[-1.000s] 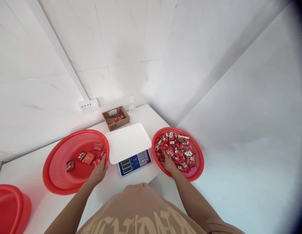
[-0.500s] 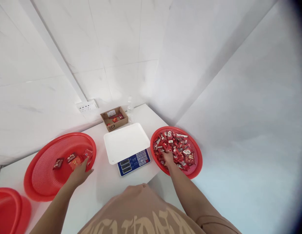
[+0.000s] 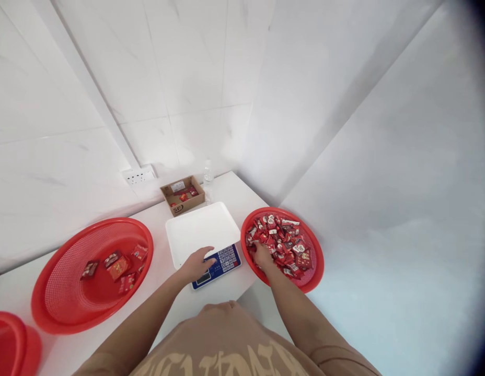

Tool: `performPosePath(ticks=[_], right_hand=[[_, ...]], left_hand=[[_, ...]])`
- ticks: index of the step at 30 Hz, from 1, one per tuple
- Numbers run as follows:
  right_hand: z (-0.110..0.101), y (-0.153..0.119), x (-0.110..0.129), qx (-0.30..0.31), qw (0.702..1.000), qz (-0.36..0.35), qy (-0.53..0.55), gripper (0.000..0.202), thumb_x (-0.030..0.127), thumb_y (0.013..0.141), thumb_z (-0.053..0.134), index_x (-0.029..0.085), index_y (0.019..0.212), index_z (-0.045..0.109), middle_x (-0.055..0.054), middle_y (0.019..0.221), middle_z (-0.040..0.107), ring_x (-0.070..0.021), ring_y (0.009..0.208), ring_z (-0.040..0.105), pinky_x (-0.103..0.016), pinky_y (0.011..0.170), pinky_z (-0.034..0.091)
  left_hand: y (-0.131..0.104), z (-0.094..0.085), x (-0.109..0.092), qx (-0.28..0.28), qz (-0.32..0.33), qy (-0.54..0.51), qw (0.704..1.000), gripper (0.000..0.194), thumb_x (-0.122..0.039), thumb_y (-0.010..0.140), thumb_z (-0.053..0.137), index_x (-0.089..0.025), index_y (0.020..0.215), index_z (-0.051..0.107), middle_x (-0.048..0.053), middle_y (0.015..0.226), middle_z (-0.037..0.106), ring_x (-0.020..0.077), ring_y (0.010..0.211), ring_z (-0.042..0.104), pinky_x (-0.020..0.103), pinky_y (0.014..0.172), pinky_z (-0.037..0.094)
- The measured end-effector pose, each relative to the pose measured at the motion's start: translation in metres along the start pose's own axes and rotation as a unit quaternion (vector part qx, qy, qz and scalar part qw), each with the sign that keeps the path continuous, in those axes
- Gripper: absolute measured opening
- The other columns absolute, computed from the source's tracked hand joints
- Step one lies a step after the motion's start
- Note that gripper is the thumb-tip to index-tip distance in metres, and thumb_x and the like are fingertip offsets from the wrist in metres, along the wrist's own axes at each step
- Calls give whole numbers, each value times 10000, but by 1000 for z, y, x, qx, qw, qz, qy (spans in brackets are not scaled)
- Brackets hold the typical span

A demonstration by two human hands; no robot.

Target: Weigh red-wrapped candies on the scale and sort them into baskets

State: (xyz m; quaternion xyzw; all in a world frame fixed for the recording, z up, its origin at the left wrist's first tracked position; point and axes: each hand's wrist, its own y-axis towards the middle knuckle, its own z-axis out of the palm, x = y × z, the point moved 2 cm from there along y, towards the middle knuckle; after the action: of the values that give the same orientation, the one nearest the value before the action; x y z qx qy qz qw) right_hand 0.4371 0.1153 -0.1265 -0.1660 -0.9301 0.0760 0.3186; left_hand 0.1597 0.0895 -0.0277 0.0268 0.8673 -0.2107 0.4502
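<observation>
My left hand hovers over the blue keypad panel of the digital scale, its fingers apart and nothing in them. The scale's white tray lies bare behind that hand. On the right, my right hand reaches into a red plastic basket heaped with red-wrapped candies. Its fingertips are sunk among the wrappers, so whether they grip a piece is hidden. In the larger red basket on the left lie several red packets.
A small cardboard box with a few red packets stands at the back beside a clear plastic bottle. Another red basket is cut off at the lower left. Walls rise behind the white table and at its right.
My left hand has left the large left basket and moved right to the scale; another red packet shows where it was. My right hand has shifted slightly left within the candies.
</observation>
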Motion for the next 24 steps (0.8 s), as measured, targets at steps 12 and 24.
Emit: performPosePath(ticks=[12, 24], right_hand=[[-30, -32, 55, -2, 920, 9, 391, 406, 352, 650, 646, 189, 1016, 583, -56, 935, 663, -191, 831, 622, -315, 746, 493], [-30, -67, 122, 190, 904, -93, 372, 332, 354, 665, 659, 194, 955, 630, 10, 758, 641, -131, 649, 599, -299, 674, 514]], left_hand=[[-1, 11, -22, 69, -97, -247, 962, 454, -448, 695, 654, -206, 1077, 615, 74, 1035, 663, 202, 913, 604, 300, 786, 450], [13, 16, -25, 43, -121, -460, 879, 306, -296, 565, 806, -148, 722, 589, -2, 682, 606, 80, 616, 559, 224, 648, 452]])
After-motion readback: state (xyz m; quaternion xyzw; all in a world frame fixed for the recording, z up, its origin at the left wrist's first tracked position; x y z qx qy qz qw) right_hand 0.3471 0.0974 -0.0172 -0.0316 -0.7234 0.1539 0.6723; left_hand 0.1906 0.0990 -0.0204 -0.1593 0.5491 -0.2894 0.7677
